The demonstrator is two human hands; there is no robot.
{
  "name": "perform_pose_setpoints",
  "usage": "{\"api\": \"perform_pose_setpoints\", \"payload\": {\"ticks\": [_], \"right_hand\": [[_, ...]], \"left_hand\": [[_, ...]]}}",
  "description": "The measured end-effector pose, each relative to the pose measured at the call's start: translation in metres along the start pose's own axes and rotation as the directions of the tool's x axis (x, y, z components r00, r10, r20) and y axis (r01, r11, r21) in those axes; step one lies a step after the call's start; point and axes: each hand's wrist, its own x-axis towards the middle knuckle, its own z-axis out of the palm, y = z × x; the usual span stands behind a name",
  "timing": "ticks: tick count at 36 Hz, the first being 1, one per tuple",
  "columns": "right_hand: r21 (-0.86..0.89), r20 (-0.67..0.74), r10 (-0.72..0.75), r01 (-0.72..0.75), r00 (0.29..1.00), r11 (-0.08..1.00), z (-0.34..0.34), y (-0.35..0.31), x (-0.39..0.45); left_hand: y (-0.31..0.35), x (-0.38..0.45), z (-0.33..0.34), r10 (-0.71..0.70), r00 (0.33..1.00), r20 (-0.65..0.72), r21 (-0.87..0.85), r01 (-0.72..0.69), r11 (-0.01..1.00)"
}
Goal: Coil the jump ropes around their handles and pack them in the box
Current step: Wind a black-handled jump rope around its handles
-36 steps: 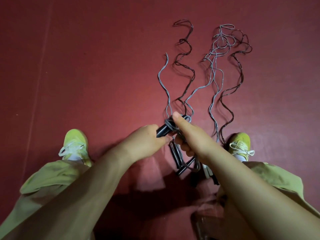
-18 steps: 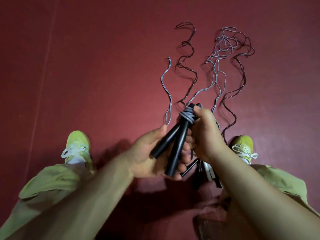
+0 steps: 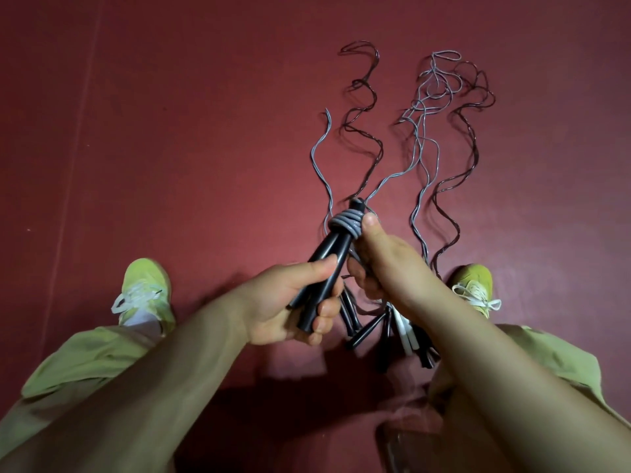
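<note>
Head view: we are clamping our left hand (image 3: 290,302) on the stiff black handles (image 3: 327,261) while our right hand (image 3: 382,257) is pinning the springy grey cord (image 3: 345,225), likely to uncoil.

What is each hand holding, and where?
Left hand grips the paired black handles at their lower ends; right hand pinches the grey rope coil near their tops.

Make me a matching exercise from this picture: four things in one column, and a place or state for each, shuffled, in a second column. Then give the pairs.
1. left hand
2. right hand
3. grey cord
4. white handles

A. wound around the top of the black handles
B. lying on the floor under the right forearm
C. grips the black handles low down
D. thumb on the wound coil

Pairs: 1-C, 2-D, 3-A, 4-B
</note>
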Motion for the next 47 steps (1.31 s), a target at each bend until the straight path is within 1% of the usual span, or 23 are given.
{"api": "perform_pose_setpoints", "payload": {"ticks": [2, 4, 6, 8, 11, 14, 15, 16, 17, 19, 21, 24, 25, 27, 28, 31, 34, 37, 39, 41, 43, 45, 47], "right_hand": [[-0.061, -0.055, -0.016, 0.013, 0.998, 0.998, 0.002, 0.003, 0.001], [-0.142, -0.142, -0.052, 0.031, 0.988, 0.989, 0.004, 0.005, 0.003], [-0.194, -0.203, -0.102, 0.062, 0.974, 0.979, 0.006, 0.007, 0.003], [-0.218, -0.222, -0.125, 0.076, 0.967, 0.973, 0.007, 0.009, 0.004], [-0.187, -0.191, -0.045, 0.009, 0.981, 0.982, 0.009, 0.015, 0.007], [-0.127, -0.154, 0.063, -0.083, 0.986, 0.988, 0.009, 0.019, 0.008], [-0.123, -0.143, 0.083, -0.101, 0.986, 0.987, 0.008, 0.018, 0.008], [-0.123, -0.138, 0.092, -0.109, 0.986, 0.986, 0.008, 0.018, 0.007], [-0.124, -0.138, 0.092, -0.11, 0.986, 0.986, 0.007, 0.017, 0.005], [-0.102, -0.131, 0.091, -0.105, 0.987, 0.989, 0.005, 0.016, 0.005], [-0.079, -0.127, 0.074, -0.085, 0.989, 0.993, 0.004, 0.014, 0.005], [-0.018, -0.11, 0.027, -0.029, 0.994, 0.999, 0.003, 0.009, 0.005], [0.042, -0.107, 0.02, -0.015, 0.994, 0.999, 0.003, 0.007, 0.005], [0.233, -0.094, 0.034, -0.011, 0.995, 0.972, 0.002, 0.004, 0.003], [0.297, -0.087, 0.027, 0.0, 0.996, 0.955, 0.001, 0.004, 0.002], [0.316, -0.03, -0.07, 0.076, 0.997, 0.946, -0.002, 0.007, 0.003], [0.302, 0.067, -0.102, 0.078, 0.992, 0.95, -0.003, 0.004, -0.002], [0.24, 0.052, -0.104, 0.089, 0.993, 0.967, -0.005, 0.001, 0.001], [0.136, 0.023, -0.083, 0.079, 0.996, 0.988, -0.006, 0.0, 0.007], [0.024, 0.022, -0.058, 0.057, 0.998, 0.998, -0.008, -0.004, 0.005], [-0.106, 0.086, -0.046, 0.055, 0.995, 0.993, -0.012, -0.004, -0.003], [-0.236, 0.099, -0.011, 0.034, 0.995, 0.971, -0.017, 0.0, -0.008], [-0.359, 0.061, 0.038, -0.014, 0.997, 0.933, -0.016, 0.005, -0.003]], "left_hand": [[0.001, 0.001, 0.002, 0.026, 0.998, -0.059, 0.076, -0.022, 0.997], [0.001, 0.003, 0.003, 0.063, 0.992, -0.114, 0.153, -0.045, 0.987], [0.002, 0.006, 0.004, 0.12, 0.973, -0.197, 0.286, -0.06, 0.956], [0.001, 0.012, 0.002, 0.201, 0.94, -0.276, 0.419, -0.071, 0.905], [-0.003, 0.019, -0.005, 0.323, 0.878, -0.354, 0.603, -0.05, 0.796], [-0.006, 0.02, -0.011, 0.423, 0.827, -0.37, 0.784, 0.034, 0.619], [-0.006, 0.02, -0.011, 0.45, 0.814, -0.367, 0.83, 0.067, 0.554], [-0.006, 0.019, -0.012, 0.464, 0.809, -0.361, 0.853, 0.085, 0.516], [-0.006, 0.019, -0.012, 0.467, 0.811, -0.353, 0.861, 0.086, 0.501], [-0.006, 0.019, -0.013, 0.431, 0.834, -0.344, 0.848, 0.08, 0.523], [-0.005, 0.018, -0.011, 0.354, 0.881, -0.312, 0.769, 0.015, 0.64], [-0.001, 0.011, -0.004, 0.232, 0.94, -0.249, 0.52, -0.072, 0.851], [0.0, 0.008, -0.002, 0.187, 0.956, -0.225, 0.409, -0.082, 0.909], [0.002, 0.004, -0.004, 0.1, 0.988, -0.121, 0.197, -0.075, 0.978], [0.002, 0.004, -0.005, 0.066, 0.997, -0.041, 0.103, -0.062, 0.993], [-0.005, 0.009, -0.005, 0.062, 0.98, 0.188, -0.157, -0.033, 0.987], [-0.011, 0.013, -0.004, 0.104, 0.955, 0.279, -0.3, -0.016, 0.954], [-0.011, 0.012, -0.004, 0.122, 0.933, 0.339, -0.283, -0.023, 0.959], [-0.008, 0.01, -0.004, 0.106, 0.951, 0.291, -0.242, -0.035, 0.97], [-0.003, 0.007, 0.0, 0.086, 0.985, 0.149, -0.181, -0.058, 0.982], [0.002, 0.005, 0.004, 0.083, 0.995, -0.054, -0.03, -0.085, 0.996], [0.003, 0.006, 0.005, 0.111, 0.971, -0.21, 0.168, -0.076, 0.983], [0.0, 0.011, 0.004, 0.154, 0.946, -0.284, 0.318, -0.058, 0.946]]}}
